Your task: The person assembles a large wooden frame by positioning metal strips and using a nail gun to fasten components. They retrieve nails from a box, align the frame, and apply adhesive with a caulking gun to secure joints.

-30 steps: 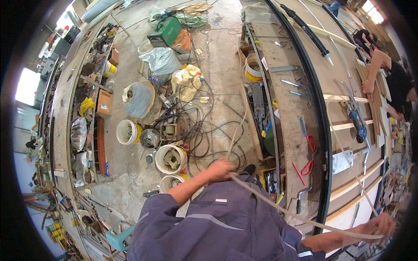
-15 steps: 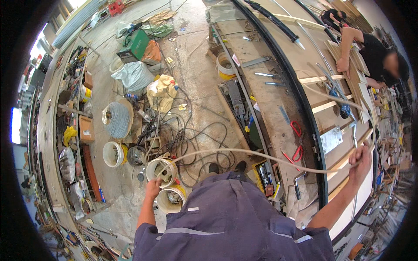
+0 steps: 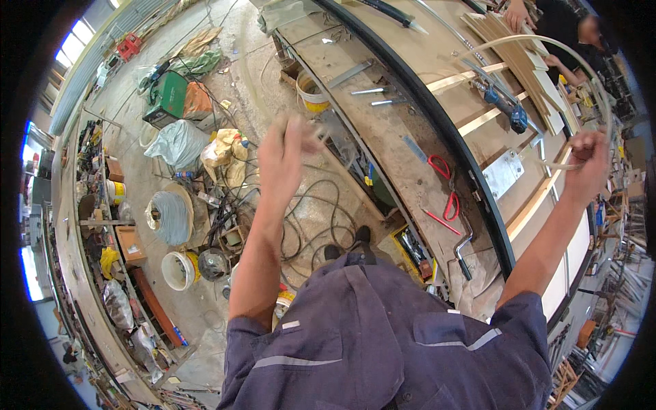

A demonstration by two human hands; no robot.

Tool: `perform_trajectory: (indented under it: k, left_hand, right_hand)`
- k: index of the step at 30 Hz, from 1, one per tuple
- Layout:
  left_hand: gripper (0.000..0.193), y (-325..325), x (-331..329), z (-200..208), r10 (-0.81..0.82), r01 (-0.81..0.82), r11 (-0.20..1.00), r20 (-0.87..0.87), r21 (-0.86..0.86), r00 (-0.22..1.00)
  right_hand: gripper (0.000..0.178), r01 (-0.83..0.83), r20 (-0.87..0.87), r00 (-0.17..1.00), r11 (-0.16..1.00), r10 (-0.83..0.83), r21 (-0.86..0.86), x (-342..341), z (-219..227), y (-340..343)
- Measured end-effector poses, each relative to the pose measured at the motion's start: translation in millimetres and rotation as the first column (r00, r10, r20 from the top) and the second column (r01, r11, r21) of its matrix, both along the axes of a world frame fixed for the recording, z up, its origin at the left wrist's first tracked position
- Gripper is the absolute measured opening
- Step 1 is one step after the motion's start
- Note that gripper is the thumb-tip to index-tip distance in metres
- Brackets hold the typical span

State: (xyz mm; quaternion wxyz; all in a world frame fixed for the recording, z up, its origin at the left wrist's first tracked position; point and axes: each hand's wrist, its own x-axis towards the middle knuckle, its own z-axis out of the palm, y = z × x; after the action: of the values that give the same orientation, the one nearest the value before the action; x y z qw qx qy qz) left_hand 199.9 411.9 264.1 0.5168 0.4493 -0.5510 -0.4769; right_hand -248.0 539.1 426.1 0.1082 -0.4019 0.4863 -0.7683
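My right hand (image 3: pixel 588 160) is closed round a long, pale flexible strip (image 3: pixel 604 92) above the right side of the workbench. From there the strip arcs up and over toward the far panel, and a short end sticks out to the left of the fist. My left hand (image 3: pixel 288 154) is raised in front of me over the floor, its fingers smeared by motion. A faint pale blurred streak runs up from near it; whether the fingers hold anything is unclear. Below the right hand lie a cordless drill (image 3: pixel 507 113) and a metal plate (image 3: pixel 503 172).
Red-handled scissors (image 3: pixel 447 188) and a crank-shaped tool (image 3: pixel 465 256) lie on the bench beside a black frame edge (image 3: pixel 437 116). A co-worker's hand (image 3: pixel 519 15) rests by stacked boards (image 3: pixel 509 58). Cables (image 3: pixel 321 188), buckets (image 3: pixel 179 271) and a wire coil (image 3: pixel 171 217) occupy the floor.
My left hand has risen from beside the buckets to in front of my chest. My right hand has moved up and right; the strip no longer spans visibly between my hands.
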Motion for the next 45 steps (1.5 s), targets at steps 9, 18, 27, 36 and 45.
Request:
perform_trajectory:
  k: [9,18,27,36,45]
  left_hand:
    - [0.052,-65.8,-178.4,153.0,-0.305,0.232,0.859,-0.092,-0.456,0.948]
    - [0.053,-186.3,-232.7,-101.0,-0.396,0.44,0.871,0.843,0.219,0.365]
    - [0.072,-57.2,-152.7,-204.0,-0.188,0.204,0.977,0.717,0.065,0.672]
    - [0.055,13.6,-133.3,-232.2,-0.519,0.243,0.815,0.477,0.526,0.709]
    - [0.042,21.6,-62.4,-266.1,-0.676,0.363,0.714,0.454,0.598,0.581]
  right_hand:
    - [0.017,-0.025,-0.068,0.998,0.961,0.007,-0.275,-129.2,20.9,-3.3]
    - [0.041,0.353,-0.462,0.883,0.536,0.079,0.767,-122.1,-169.3,-89.9]
    - [0.029,-0.415,0.296,0.892,0.358,0.341,0.837,40.1,-271.1,12.0]
    - [0.038,0.095,-0.33,0.892,0.587,0.309,0.804,42.8,-355.6,-42.4]
    - [0.042,0.38,-0.448,0.784,0.239,0.429,0.894,66.3,-354.7,-95.4]
